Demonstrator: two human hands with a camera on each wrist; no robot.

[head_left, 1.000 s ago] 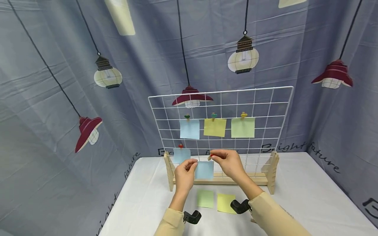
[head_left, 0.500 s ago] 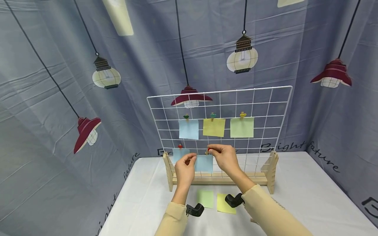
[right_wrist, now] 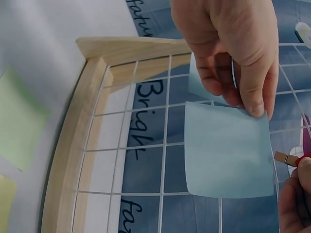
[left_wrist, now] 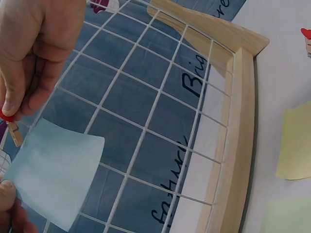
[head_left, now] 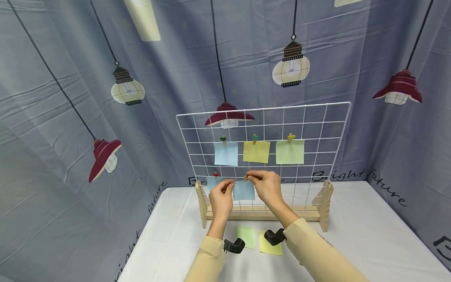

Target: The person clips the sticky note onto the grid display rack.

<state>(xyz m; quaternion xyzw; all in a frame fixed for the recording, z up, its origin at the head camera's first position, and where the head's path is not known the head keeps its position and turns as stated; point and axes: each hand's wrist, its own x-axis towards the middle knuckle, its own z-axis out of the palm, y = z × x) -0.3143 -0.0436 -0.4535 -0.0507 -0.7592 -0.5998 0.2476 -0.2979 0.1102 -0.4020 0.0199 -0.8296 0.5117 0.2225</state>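
My left hand (head_left: 221, 199) pinches a light blue sticky note (head_left: 244, 190) by its upper left corner, in front of a white wire grid (head_left: 317, 164). Thumb and finger of my right hand (head_left: 269, 190) pinch a small wooden clothespin (right_wrist: 286, 158) with a red heart. In the right wrist view its tip is just off the note's top edge, with a narrow gap between. The left wrist view shows the clothespin's wooden end (left_wrist: 15, 134) beside the note's upper corner. Behind my left hand another blue note (head_left: 213, 182) hangs from a red-heart clothespin (head_left: 215, 174).
Higher on the grid hang blue (head_left: 226, 154), yellow (head_left: 256, 152) and green (head_left: 290, 152) notes on heart clothespins. A wooden stand (head_left: 325, 205) holds the grid. Green (head_left: 245, 237) and yellow (head_left: 269, 243) notes lie on the white table (head_left: 169, 243), with another red-heart clothespin (left_wrist: 308, 41).
Both hands have risen along the grid, carrying the blue note and the clothespin upward. My right hand has also shifted slightly left, bringing the clothespin closer over the note's top edge.
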